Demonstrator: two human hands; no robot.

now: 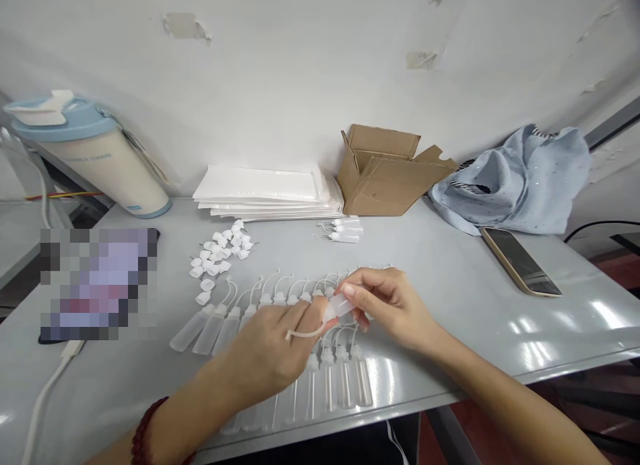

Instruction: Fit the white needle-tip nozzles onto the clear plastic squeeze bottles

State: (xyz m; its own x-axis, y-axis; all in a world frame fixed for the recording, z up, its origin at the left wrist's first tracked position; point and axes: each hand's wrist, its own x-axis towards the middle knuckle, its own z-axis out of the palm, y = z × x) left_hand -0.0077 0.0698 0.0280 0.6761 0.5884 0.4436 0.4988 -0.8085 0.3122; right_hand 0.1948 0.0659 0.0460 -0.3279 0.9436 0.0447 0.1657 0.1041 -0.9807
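Note:
My left hand (pixel 273 348) and my right hand (pixel 385 303) meet over the middle of the grey table (pixel 450 278), both pinching one small translucent squeeze bottle (pixel 339 307) with a thin tethered cap strap hanging from it. Under and behind my hands lies a row of several similar bottles (pixel 215 326), with more at the front edge (pixel 345 381). A heap of small white caps (pixel 220 255) sits further back on the left.
A stack of clear plastic bags (pixel 265 191), an open cardboard box (pixel 387 175), a light blue cloth (pixel 520 178) and a phone (pixel 520 261) lie at the back and right. A big tumbler (pixel 95 155) and a blurred device (pixel 97 281) are on the left.

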